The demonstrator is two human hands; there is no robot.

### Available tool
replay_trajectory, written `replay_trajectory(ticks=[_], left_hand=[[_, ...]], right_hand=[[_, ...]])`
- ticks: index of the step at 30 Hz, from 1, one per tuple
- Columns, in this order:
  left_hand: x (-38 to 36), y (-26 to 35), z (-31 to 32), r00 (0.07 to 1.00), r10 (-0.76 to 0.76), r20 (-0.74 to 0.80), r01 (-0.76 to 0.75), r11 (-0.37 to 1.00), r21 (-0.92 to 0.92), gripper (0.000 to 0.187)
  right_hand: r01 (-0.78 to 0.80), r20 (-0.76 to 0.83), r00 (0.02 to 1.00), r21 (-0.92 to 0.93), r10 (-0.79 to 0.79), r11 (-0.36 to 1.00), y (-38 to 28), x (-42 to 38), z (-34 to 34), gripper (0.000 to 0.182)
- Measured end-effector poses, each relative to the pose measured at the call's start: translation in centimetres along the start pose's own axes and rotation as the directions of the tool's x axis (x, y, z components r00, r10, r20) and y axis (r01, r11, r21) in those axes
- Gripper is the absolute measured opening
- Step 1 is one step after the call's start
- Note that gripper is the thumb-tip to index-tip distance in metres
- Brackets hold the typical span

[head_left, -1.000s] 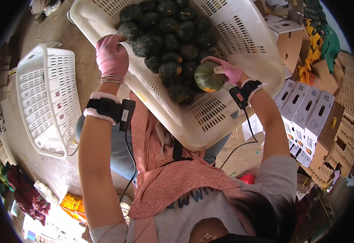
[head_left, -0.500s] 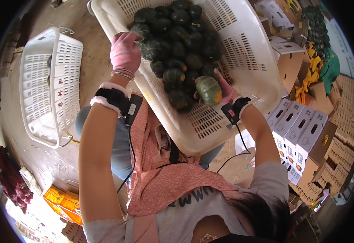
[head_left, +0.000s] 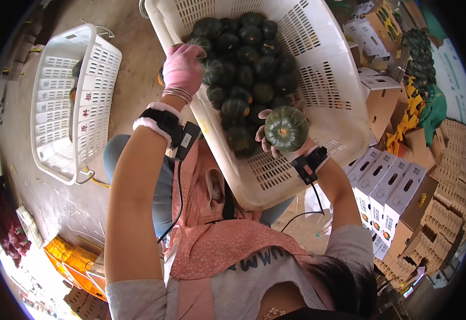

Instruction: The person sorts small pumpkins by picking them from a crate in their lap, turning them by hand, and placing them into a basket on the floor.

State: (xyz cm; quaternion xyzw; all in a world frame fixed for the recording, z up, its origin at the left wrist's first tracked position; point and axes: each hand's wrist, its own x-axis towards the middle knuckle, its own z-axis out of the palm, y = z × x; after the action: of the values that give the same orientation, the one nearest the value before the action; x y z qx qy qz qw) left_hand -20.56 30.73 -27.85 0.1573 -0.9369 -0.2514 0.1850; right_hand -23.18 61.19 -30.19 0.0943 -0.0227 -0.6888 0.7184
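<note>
In my right hand (head_left: 267, 133), gloved, lies a dark green squash (head_left: 286, 129), its round, ribbed end with a tan spot turned up. The fingers wrap round its left side, above the near end of a large white slatted crate (head_left: 334, 104). My left hand (head_left: 184, 68), in a pink glove, is closed over the crate's left rim, beside the heap. Its fingertips are partly hidden. Many dark green squashes (head_left: 246, 56) are piled in the crate's far left part, a few with orange patches. The crate tilts towards my lap.
A second white crate (head_left: 97, 90) stands on the floor at the left, with a few squashes partly visible behind its slats. White cartons (head_left: 387, 186) and brown boxes (head_left: 385, 106) are stacked at the right. Orange crates (head_left: 70, 256) sit at the lower left.
The squash in my right hand has turned, so its tan-spotted end now faces up. In the view, the left hand and crate have shifted slightly right.
</note>
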Motion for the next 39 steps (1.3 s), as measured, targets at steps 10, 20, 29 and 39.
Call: replay_trajectory(ticks=[10,20,29,39], left_hand=[[0.1,-0.3,0.2,0.996,0.085,-0.031,-0.085,0.996,0.000,0.021],[0.2,-0.1,0.0,0.998,0.036,0.052,-0.038,0.998,0.041,0.023],[0.2,0.0,0.0,0.999,-0.008,0.051,0.007,1.000,0.011,0.023],[0.2,-0.5,0.0,0.997,0.055,0.046,-0.056,0.998,0.019,0.022]], right_hand=[[0.301,-0.122,0.898,-0.530,-0.422,0.793,9.2,1.8,5.0,0.066],[0.371,-0.320,0.669,-0.639,-0.671,0.674,12.5,3.3,6.5,0.057],[0.410,-0.260,0.685,-0.634,-0.681,0.655,10.5,4.4,4.9,0.062],[0.050,-0.291,0.762,-0.864,-0.579,0.500,9.2,5.6,5.8,0.054]])
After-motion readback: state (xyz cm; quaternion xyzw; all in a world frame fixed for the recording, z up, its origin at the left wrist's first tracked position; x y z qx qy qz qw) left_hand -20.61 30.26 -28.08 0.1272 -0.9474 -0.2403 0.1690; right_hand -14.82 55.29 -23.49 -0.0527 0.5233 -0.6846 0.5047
